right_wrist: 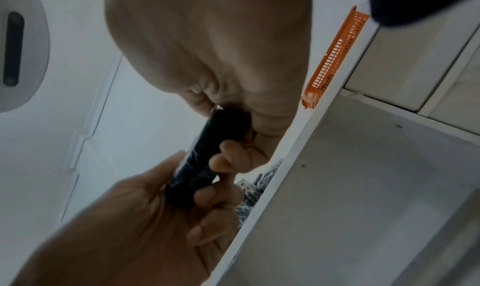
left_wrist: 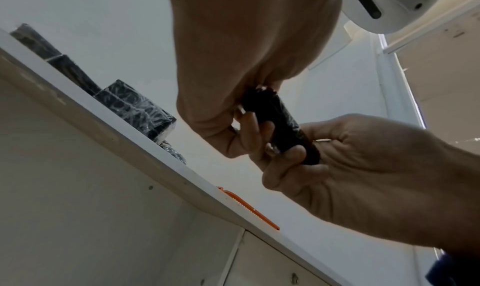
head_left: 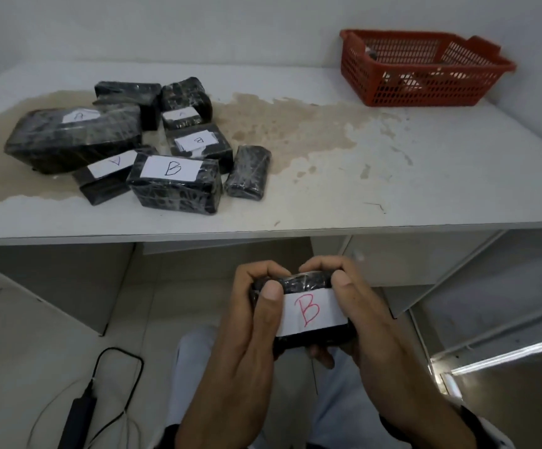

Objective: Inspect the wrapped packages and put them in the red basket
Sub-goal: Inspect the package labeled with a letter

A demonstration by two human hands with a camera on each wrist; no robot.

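1. The left hand (head_left: 247, 322) and right hand (head_left: 370, 322) both grip the B-labelled package (head_left: 308, 314), held below the table edge (head_left: 263, 233).
2. The slippery wrap could slide; the package may drop.
3. The red basket (head_left: 425, 68) is far, so a throw may miss.

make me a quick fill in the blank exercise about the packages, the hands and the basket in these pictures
1. The held package carries a white label with the letter ____ in red.
2. That package is gripped by ____ hands, the left hand and the right hand.
3. The red basket stands at the far ____ corner of the white table.
4. The pile of black packages lies on the ____ part of the table.

Missing words: B; both; right; left
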